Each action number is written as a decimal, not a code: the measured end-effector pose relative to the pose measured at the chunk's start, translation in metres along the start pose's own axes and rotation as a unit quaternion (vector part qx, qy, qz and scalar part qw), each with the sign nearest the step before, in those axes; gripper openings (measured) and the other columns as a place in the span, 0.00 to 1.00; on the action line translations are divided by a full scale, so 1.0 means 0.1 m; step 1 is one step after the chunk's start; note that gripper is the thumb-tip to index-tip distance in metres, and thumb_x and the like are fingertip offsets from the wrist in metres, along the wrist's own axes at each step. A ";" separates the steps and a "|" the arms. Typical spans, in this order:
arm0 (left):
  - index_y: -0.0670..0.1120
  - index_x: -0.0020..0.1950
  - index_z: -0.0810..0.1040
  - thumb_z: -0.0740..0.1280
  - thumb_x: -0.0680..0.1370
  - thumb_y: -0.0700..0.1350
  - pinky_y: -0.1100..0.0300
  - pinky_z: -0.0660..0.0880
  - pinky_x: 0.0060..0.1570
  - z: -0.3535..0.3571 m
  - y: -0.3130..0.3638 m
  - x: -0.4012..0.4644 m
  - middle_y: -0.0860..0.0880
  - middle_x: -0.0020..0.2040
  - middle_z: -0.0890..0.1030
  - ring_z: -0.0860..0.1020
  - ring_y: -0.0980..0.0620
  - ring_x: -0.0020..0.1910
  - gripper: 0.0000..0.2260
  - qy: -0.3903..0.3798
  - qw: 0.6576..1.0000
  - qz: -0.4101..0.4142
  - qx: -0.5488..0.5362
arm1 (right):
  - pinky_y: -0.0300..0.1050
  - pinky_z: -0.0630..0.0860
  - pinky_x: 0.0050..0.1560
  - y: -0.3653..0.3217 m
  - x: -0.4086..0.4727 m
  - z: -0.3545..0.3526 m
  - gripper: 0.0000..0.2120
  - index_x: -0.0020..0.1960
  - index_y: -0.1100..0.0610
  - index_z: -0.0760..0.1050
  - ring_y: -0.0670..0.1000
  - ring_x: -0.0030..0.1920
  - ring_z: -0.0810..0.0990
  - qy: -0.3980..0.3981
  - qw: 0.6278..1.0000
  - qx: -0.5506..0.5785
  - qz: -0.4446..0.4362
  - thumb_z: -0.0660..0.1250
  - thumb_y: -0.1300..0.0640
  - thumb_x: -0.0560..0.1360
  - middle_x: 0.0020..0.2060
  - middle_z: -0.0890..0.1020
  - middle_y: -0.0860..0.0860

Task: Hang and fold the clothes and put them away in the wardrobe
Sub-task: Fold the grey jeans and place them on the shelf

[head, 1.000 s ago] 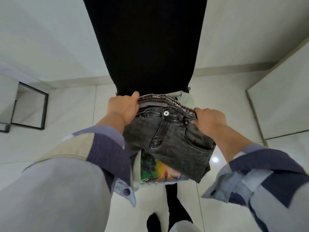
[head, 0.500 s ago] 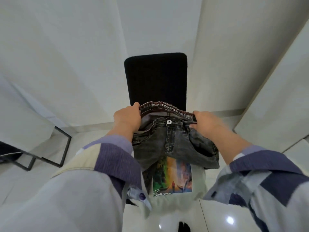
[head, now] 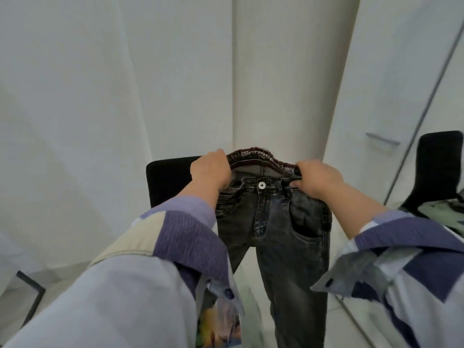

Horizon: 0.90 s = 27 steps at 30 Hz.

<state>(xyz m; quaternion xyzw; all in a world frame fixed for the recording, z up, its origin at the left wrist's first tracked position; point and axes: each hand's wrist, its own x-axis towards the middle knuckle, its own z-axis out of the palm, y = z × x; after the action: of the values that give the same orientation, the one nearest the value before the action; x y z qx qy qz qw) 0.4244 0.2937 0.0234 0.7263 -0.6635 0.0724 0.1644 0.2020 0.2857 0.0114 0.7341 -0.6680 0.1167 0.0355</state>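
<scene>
Both hands, left hand [head: 210, 172] at ten o'clock and right hand [head: 316, 179] at two, grip the waistband of dark grey washed denim jeans [head: 273, 234], now lifted and hanging unfolded, ready for folding.

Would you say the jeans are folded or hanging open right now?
Hanging open: both hands, left and right, hold the jeans by the waistband, legs dangling straight down.

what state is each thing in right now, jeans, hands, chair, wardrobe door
dark grey jeans: held up by the waistband, unfolded, legs hanging down, waist button fastened
left hand: shut on the waistband's left side
right hand: shut on the waistband's right side
black chair: upright behind the jeans
wardrobe door: looks closed
</scene>
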 end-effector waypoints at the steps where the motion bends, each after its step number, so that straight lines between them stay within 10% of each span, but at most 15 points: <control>1: 0.42 0.61 0.70 0.59 0.80 0.42 0.54 0.68 0.43 -0.05 0.20 -0.01 0.42 0.58 0.77 0.77 0.41 0.56 0.11 -0.003 1.000 0.001 -0.026 | 0.49 0.74 0.50 0.15 -0.03 -0.12 0.19 0.58 0.56 0.73 0.59 0.55 0.77 0.003 1.000 0.017 0.016 0.69 0.46 0.74 0.55 0.79 0.56; 12: 0.37 0.60 0.71 0.58 0.78 0.39 0.53 0.71 0.52 -0.49 2.21 -0.29 0.37 0.62 0.75 0.75 0.39 0.60 0.12 -0.029 0.949 0.048 -0.311 | 0.42 0.68 0.43 1.19 -0.50 -1.01 0.11 0.50 0.64 0.78 0.57 0.45 0.77 0.106 0.959 0.247 0.087 0.65 0.56 0.76 0.43 0.79 0.58; 18: 0.38 0.64 0.69 0.57 0.78 0.40 0.52 0.71 0.58 -0.54 2.68 -0.51 0.38 0.63 0.74 0.73 0.38 0.62 0.15 -0.015 0.924 0.026 -0.382 | 0.40 0.73 0.32 1.37 -0.63 -1.10 0.05 0.47 0.60 0.76 0.51 0.34 0.77 0.099 0.861 0.468 0.173 0.68 0.58 0.75 0.35 0.79 0.54; 24: 0.38 0.63 0.69 0.59 0.77 0.38 0.52 0.79 0.44 -0.48 2.74 -0.52 0.41 0.58 0.76 0.77 0.40 0.55 0.14 -0.048 0.857 -0.064 -0.509 | 0.43 0.76 0.46 1.50 -0.80 -1.14 0.09 0.52 0.55 0.78 0.49 0.44 0.81 -0.036 0.744 0.655 0.126 0.66 0.51 0.76 0.45 0.83 0.51; 27: 0.38 0.62 0.70 0.60 0.78 0.39 0.56 0.76 0.51 -0.58 2.79 -0.54 0.41 0.58 0.77 0.77 0.42 0.56 0.13 -0.021 0.839 -0.081 -0.538 | 0.48 0.74 0.58 1.53 -0.86 -1.02 0.12 0.57 0.55 0.78 0.52 0.54 0.81 -0.090 0.728 0.680 0.010 0.67 0.63 0.74 0.51 0.84 0.53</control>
<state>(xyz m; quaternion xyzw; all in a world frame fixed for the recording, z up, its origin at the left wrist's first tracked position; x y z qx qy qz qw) 0.1494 0.3457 0.1000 0.5761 -0.5396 -0.3252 0.5208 0.0312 0.3748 0.0756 0.5621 -0.4176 0.4736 -0.5342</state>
